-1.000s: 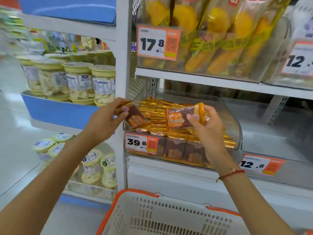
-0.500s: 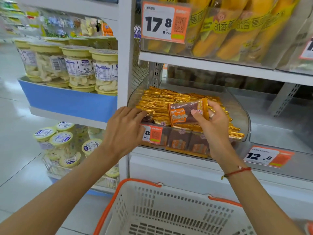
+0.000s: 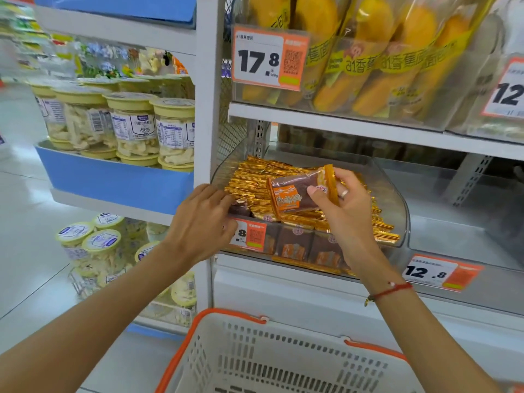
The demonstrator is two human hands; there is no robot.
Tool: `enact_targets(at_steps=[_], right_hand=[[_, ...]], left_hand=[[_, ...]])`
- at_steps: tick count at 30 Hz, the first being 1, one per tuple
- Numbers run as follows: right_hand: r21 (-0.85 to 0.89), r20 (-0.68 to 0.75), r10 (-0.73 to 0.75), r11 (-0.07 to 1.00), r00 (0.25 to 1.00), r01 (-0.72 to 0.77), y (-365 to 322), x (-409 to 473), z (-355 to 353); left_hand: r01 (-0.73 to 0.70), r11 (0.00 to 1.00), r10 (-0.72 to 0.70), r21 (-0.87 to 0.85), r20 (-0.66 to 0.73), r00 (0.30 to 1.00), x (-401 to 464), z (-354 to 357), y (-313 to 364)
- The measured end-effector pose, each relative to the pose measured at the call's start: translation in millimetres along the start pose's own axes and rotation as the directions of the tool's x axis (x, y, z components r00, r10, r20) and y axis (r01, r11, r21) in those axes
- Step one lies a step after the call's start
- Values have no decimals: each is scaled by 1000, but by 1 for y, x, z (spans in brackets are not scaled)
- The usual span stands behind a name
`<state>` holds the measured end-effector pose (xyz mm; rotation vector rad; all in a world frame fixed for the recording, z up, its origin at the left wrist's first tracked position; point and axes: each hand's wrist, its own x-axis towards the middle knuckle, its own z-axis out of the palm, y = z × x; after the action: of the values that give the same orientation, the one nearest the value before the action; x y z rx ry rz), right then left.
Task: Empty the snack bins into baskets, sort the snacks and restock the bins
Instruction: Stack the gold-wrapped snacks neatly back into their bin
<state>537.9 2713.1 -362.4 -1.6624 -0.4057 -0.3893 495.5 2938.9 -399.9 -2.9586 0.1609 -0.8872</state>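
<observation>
Your right hand (image 3: pixel 344 205) holds one brown-and-orange snack packet (image 3: pixel 297 192) in a pinch grip, thumb on its face, just above the clear snack bin (image 3: pixel 397 211). Your left hand (image 3: pixel 202 222) reaches over the bin's front-left corner, fingers curled into the gold-wrapped packets (image 3: pixel 255 177); you cannot tell what that grip holds. The white basket (image 3: pixel 255 358) sits below the bin.

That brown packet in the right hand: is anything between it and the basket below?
Nothing visible blocks it. The right hand pinches the brown packet above the clear bin, whose front wall it must clear first. The basket sits open below, nearer the person.
</observation>
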Motion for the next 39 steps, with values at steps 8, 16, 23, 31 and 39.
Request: enact_targets(at_steps=[8, 16, 23, 31, 39], right_hand=[[-506, 311, -62, 834, 948, 220, -4, 16, 32], [-544, 576, 52, 769, 816, 335, -13, 43, 37], [-672, 427, -204, 580, 881, 460, 22, 20, 61], [-679, 362, -314, 556, 878, 479, 52, -23, 47], [-677, 536, -212, 471, 817, 566, 44, -22, 54]], left_hand=[[-87, 996, 90, 24, -133, 987, 0, 4, 11], [-138, 979, 158, 152, -129, 979, 24, -6, -11], [-171, 970, 188, 172, -89, 978, 21, -12, -16], [-93, 994, 88, -58, -84, 993, -9, 12, 11], [-42, 998, 34, -48, -165, 986, -7, 16, 20]])
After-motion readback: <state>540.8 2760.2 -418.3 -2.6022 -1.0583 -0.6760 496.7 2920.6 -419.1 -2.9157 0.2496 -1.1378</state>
